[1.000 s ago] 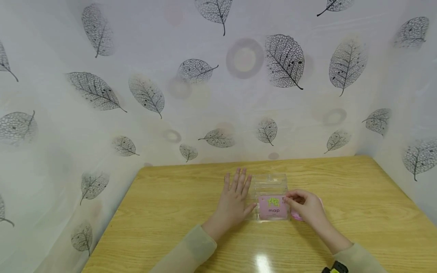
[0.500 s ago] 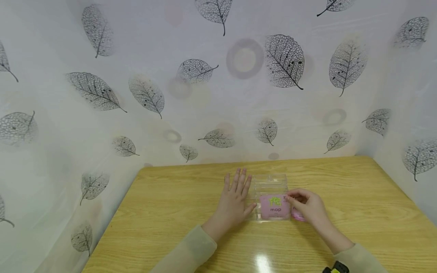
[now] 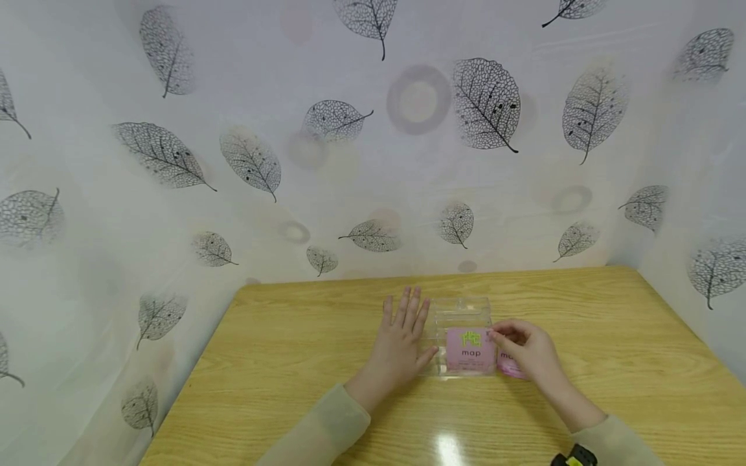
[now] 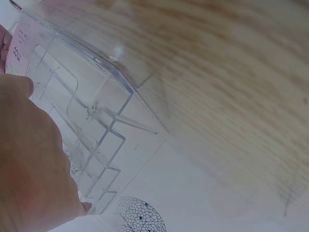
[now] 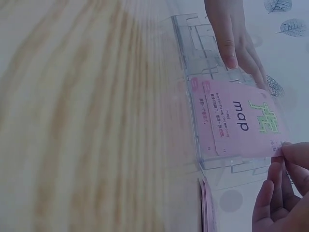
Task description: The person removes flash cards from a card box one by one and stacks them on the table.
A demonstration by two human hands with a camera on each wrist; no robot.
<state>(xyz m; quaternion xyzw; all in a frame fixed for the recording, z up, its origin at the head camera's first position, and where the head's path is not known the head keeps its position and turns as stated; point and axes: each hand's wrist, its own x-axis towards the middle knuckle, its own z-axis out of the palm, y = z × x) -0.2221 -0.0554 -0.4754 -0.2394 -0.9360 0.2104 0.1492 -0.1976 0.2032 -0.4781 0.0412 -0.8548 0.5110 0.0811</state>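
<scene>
A clear plastic stepped card holder (image 3: 463,317) stands on the table. My left hand (image 3: 399,343) lies along its left side with fingers straight and spread, the thumb towards the front tier. At the front tier is a pink flash card (image 3: 471,357) printed "map" under a green drawing. Thumb and fingertips of my right hand (image 3: 527,353) pinch this card's top right corner. The right wrist view shows another pink card (image 5: 200,108) right behind it, its edge sticking out. More pink cards (image 3: 511,367) lie just right of the holder, partly hidden under my right hand.
The holder stands on a wood-grain table (image 3: 291,362). Around the table's back and sides hangs a pale curtain (image 3: 361,168) with leaf prints. A dark watch-like band (image 3: 574,456) is on the right sleeve.
My right hand has shifted the "map" card slightly right and up in the holder. More of the pink cards beside it shows. The left hand stays in place.
</scene>
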